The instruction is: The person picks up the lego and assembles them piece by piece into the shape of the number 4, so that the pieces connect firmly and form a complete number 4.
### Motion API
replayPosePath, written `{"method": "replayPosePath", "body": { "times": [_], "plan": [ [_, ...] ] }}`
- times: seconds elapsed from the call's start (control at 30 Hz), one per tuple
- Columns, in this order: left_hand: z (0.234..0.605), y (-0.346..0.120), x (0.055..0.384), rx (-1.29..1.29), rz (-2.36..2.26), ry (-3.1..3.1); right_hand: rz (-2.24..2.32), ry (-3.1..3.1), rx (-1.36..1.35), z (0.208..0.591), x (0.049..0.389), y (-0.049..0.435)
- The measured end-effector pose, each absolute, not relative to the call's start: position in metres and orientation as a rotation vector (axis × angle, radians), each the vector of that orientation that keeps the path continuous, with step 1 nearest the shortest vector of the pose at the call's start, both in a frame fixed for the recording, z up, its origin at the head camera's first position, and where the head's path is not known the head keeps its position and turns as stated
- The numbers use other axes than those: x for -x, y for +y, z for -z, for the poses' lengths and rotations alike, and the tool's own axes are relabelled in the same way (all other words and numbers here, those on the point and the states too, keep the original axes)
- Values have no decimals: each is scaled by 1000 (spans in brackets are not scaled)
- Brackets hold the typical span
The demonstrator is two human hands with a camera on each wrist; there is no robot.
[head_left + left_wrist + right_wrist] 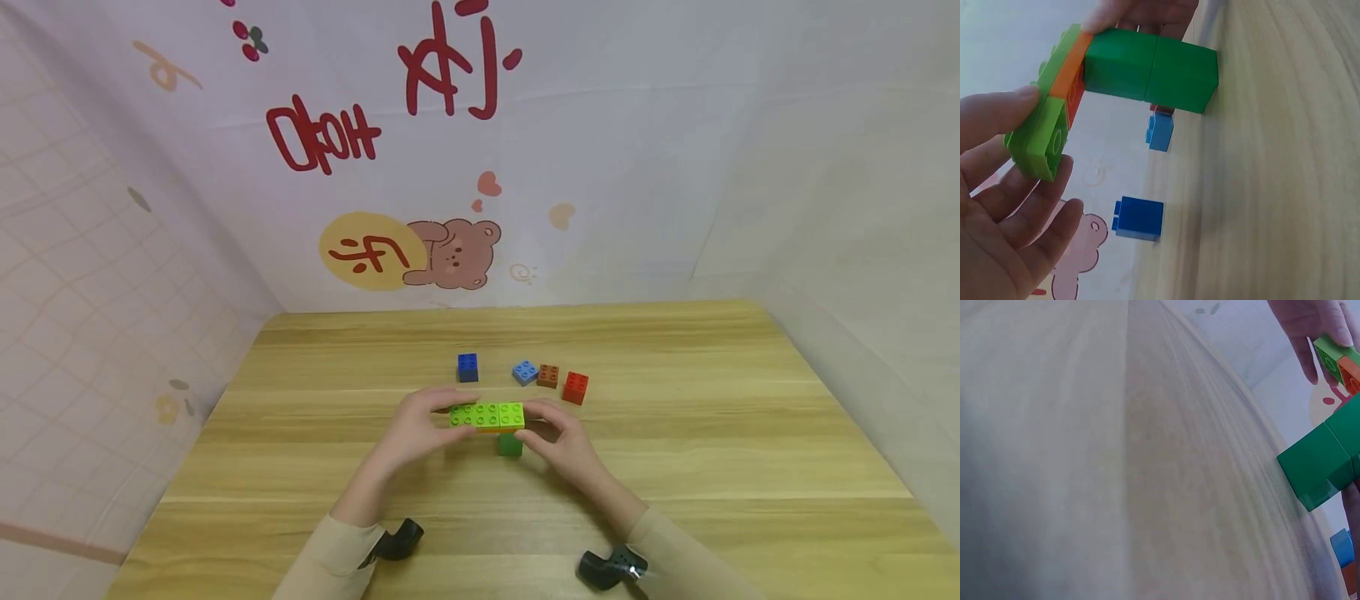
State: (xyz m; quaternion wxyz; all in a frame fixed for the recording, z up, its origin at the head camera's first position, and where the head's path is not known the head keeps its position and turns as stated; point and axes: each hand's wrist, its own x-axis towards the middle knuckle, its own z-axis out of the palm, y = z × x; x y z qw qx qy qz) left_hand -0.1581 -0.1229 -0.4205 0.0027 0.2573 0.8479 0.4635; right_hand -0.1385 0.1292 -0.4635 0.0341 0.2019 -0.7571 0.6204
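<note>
Lime green bricks (483, 415) form a long bar in front of me, with an orange brick (1071, 70) beneath it. Two dark green blocks (1147, 69) are stacked as a leg under the bar's right end, their lower end at the tabletop. My left hand (412, 427) pinches the bar's free left end between thumb and fingers. At the opposite end my right hand (567, 440) grips the bricks with thumb in front and fingers behind. In the right wrist view the dark green blocks (1316, 465) cover part of that hand.
Behind the hands on the wooden table (300, 433) are a dark blue block (468, 368), a light blue brick (525, 372), a brown brick (548, 376) and a red block (575, 388). A printed cloth (615, 183) hangs along the table's back edge.
</note>
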Motion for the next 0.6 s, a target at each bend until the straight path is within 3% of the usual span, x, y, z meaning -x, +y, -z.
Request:
{"method": "replayPosePath", "body": {
  "times": [0.6],
  "plan": [
    [433, -135, 152, -577, -1753, 2431, -1895, -2360, -617, 462, 140, 131]
  ]
}}
